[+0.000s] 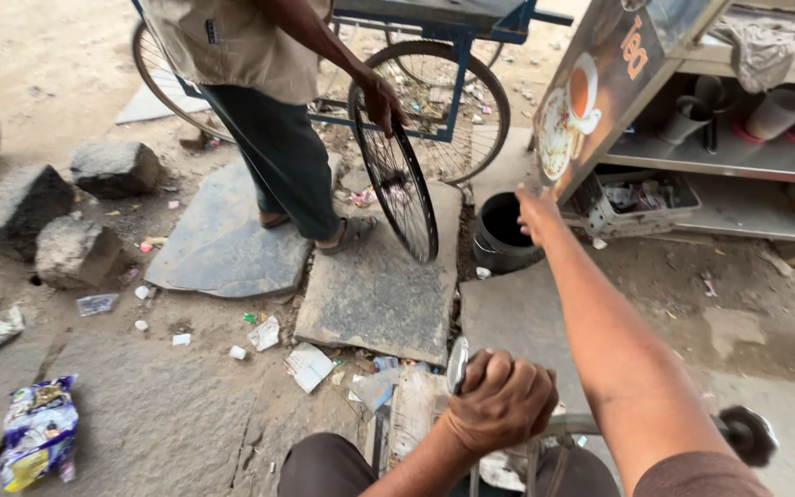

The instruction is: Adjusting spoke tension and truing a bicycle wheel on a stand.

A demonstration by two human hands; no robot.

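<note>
My left hand (pixel 501 398) is clenched around a metal handlebar grip (pixel 457 364) near the bottom of the head view. My right hand (pixel 535 210) stretches forward, fingers loosely extended, holding nothing, just above a black bucket (pixel 501 232) and next to the stall's side panel (pixel 591 92). Ahead, another person in dark trousers (pixel 278 147) stands on a stone slab and steadies an upright spoked bicycle wheel (pixel 396 179) with one hand (pixel 381 99) on its rim.
A blue-framed cart (pixel 457 37) with spoked wheels stands behind the person. A metal stall with shelves of cups (pixel 775 115) is at the right. Rocks (pixel 75 248) lie at left; litter and a snack packet (pixel 39 433) dot the cracked slabs.
</note>
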